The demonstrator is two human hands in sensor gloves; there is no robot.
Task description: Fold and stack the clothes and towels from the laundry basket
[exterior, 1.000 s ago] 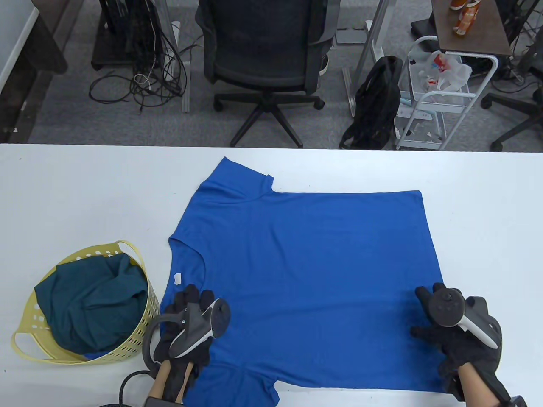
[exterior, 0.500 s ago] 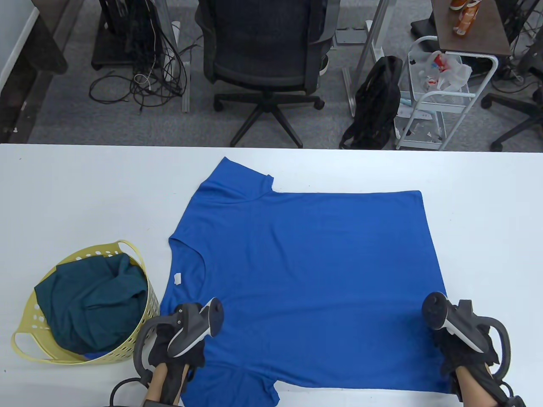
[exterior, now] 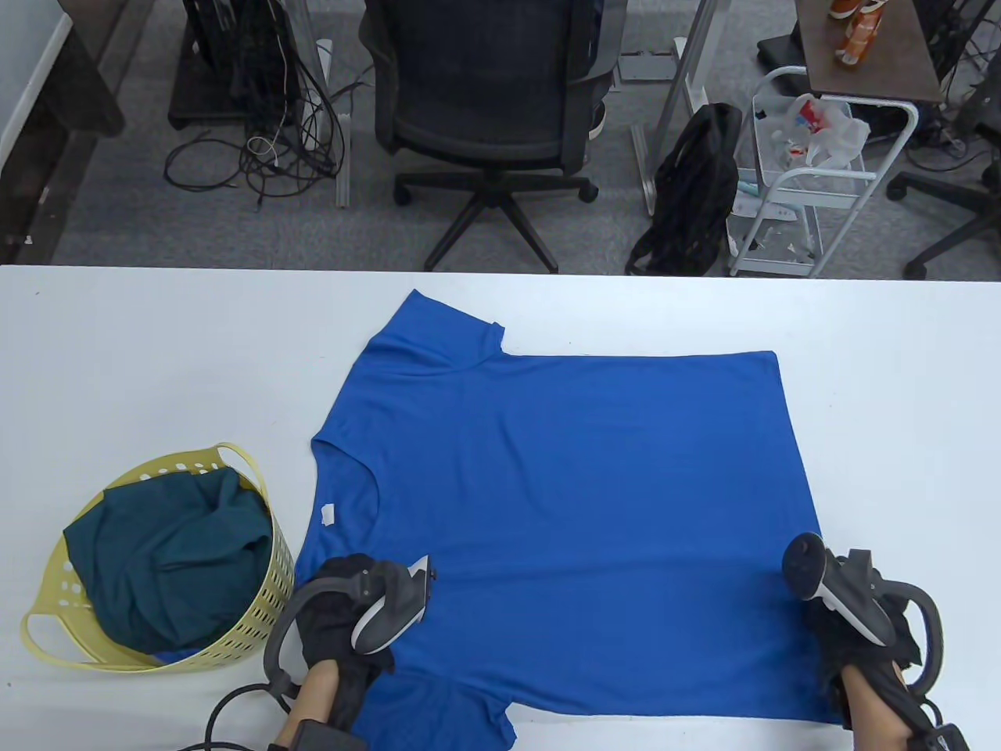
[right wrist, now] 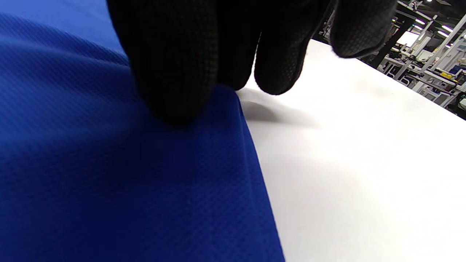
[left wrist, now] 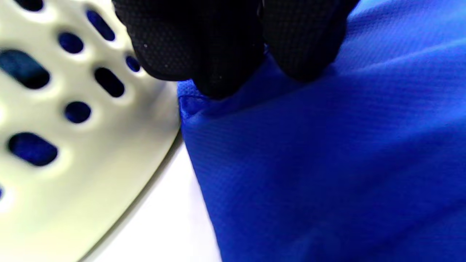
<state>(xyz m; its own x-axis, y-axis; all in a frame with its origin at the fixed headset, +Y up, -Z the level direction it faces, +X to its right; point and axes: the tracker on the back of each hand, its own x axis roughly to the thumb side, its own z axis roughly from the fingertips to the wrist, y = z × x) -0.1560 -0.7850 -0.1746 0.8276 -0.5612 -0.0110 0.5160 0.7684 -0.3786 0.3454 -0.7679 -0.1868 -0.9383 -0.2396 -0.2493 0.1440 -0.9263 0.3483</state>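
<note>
A blue shirt (exterior: 563, 501) lies spread at frame centre, its near edge pinched by the left hand (exterior: 344, 618) and right hand (exterior: 860, 634). The first fold is judged to be starting; an even lift toward the frame's top is called for.

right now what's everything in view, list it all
t-shirt: 1, blue, flat mid table
basket: 1, pale yellow, table's left, beside the shirt
cloth: 1, dark teal, in the basket
table: 1, white
office chair: 1, black, behind the table
cart: 1, white, floor far right
left hand: 1, black glove, fingers pinching the shirt's edge by the basket
right hand: 1, black glove, fingers on the shirt's hem corner
</note>
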